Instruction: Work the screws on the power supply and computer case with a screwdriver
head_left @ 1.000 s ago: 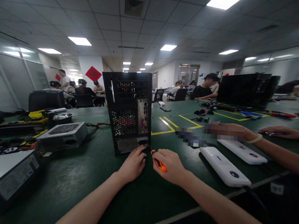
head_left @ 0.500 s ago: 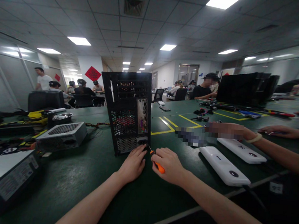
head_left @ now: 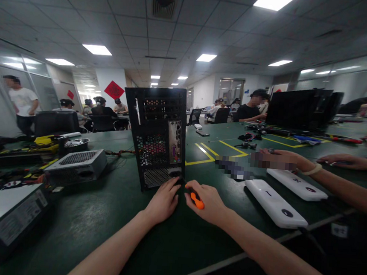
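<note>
A black computer case [head_left: 163,110] stands upright on the green table, its back panel with ports and vent holes facing me. At its lower right corner, my left hand [head_left: 162,200] rests with fingers stretched out, the fingertips by the power supply socket. Whether something tiny lies under those fingertips, I cannot tell. My right hand [head_left: 208,203] is closed around an orange and black screwdriver [head_left: 197,201]. The screwdriver's tip points toward the case's lower right edge, close to my left fingertips.
Left of the case sit a grey power supply [head_left: 77,165] and a larger metal box [head_left: 6,216]. Two white power banks [head_left: 275,204] lie at the right, beside a co-worker's hand [head_left: 274,158]. Monitors [head_left: 292,107] stand farther back.
My right hand has shifted its hold, with the fingers looser and the orange handle turned and more exposed. My left hand and the case stay put. A person at far left has walked leftward.
</note>
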The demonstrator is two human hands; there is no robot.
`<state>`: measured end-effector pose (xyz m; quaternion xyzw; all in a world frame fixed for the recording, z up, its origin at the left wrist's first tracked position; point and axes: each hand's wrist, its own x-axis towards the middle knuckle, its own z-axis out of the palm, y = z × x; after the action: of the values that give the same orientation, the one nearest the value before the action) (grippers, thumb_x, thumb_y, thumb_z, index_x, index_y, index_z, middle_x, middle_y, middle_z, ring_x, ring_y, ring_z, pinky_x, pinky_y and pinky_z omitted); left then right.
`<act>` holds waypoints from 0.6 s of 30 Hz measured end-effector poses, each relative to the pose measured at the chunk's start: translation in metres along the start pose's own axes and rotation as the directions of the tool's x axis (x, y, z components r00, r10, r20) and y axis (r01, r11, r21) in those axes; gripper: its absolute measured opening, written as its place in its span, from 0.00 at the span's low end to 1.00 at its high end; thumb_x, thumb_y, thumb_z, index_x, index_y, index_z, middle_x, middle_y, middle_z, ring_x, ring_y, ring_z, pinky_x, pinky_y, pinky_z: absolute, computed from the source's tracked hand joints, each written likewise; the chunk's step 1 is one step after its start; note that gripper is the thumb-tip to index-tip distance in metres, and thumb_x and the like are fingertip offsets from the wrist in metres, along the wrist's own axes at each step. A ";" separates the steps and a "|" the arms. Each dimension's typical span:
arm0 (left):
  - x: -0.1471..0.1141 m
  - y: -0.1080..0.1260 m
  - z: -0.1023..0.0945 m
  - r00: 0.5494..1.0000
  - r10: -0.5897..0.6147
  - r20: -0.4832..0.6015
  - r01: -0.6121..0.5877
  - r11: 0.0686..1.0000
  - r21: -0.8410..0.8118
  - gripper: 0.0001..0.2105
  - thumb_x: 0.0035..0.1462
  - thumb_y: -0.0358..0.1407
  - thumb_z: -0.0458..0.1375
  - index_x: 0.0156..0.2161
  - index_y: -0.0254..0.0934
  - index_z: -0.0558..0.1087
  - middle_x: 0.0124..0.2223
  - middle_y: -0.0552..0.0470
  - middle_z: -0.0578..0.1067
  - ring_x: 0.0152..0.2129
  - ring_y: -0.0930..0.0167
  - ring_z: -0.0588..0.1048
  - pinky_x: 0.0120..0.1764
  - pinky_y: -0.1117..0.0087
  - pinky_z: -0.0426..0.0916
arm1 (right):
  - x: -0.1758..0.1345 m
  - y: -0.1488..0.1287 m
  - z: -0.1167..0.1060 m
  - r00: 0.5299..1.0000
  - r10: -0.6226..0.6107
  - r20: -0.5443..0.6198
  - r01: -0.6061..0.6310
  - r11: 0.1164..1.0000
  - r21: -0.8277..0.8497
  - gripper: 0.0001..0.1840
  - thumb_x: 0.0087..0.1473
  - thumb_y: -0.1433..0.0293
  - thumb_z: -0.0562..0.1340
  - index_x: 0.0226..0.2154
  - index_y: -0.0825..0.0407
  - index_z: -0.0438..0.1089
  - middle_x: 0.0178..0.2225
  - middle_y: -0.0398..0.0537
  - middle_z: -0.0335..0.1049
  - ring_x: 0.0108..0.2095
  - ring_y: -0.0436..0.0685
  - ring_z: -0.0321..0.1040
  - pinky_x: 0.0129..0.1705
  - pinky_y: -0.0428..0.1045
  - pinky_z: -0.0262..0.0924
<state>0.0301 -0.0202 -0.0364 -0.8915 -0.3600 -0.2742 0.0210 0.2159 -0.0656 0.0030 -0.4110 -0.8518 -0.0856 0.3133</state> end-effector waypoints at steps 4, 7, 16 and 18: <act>0.000 0.001 -0.001 1.000 0.003 -0.012 -0.003 1.000 -0.008 0.18 0.54 0.29 0.47 0.51 0.35 0.61 0.58 0.43 0.57 0.55 0.65 0.55 0.54 0.57 0.54 | -0.002 0.003 0.001 0.996 -0.079 0.042 0.083 0.991 -0.100 0.03 0.49 0.71 0.55 0.30 0.51 0.62 0.27 0.43 0.64 0.26 0.49 0.58 0.31 0.45 0.49; 0.000 0.001 -0.002 1.000 0.013 -0.027 -0.014 1.000 -0.026 0.18 0.53 0.29 0.47 0.50 0.36 0.62 0.57 0.43 0.58 0.55 0.65 0.56 0.54 0.56 0.55 | -0.002 0.004 -0.001 0.990 -0.134 0.049 0.140 0.977 -0.163 0.03 0.47 0.72 0.56 0.29 0.51 0.64 0.29 0.45 0.62 0.28 0.50 0.56 0.32 0.46 0.48; -0.001 0.002 -0.002 0.999 -0.010 -0.033 0.009 0.999 -0.034 0.17 0.54 0.30 0.48 0.50 0.37 0.62 0.59 0.43 0.54 0.56 0.64 0.54 0.53 0.56 0.55 | -0.001 0.001 0.003 0.995 -0.094 -0.036 0.088 0.988 -0.128 0.05 0.47 0.73 0.57 0.32 0.51 0.64 0.29 0.45 0.63 0.29 0.50 0.58 0.33 0.46 0.50; -0.001 0.003 -0.003 1.000 -0.016 -0.023 0.015 0.999 -0.037 0.17 0.54 0.30 0.48 0.49 0.37 0.63 0.59 0.43 0.53 0.56 0.64 0.54 0.54 0.56 0.55 | 0.000 0.002 0.004 0.995 -0.029 -0.096 0.023 0.998 -0.061 0.06 0.48 0.73 0.56 0.33 0.51 0.64 0.29 0.44 0.65 0.28 0.49 0.60 0.33 0.45 0.52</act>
<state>0.0303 -0.0230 -0.0341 -0.8858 -0.3614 -0.2911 0.0065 0.2153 -0.0629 -0.0008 -0.4043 -0.8379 -0.1350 0.3408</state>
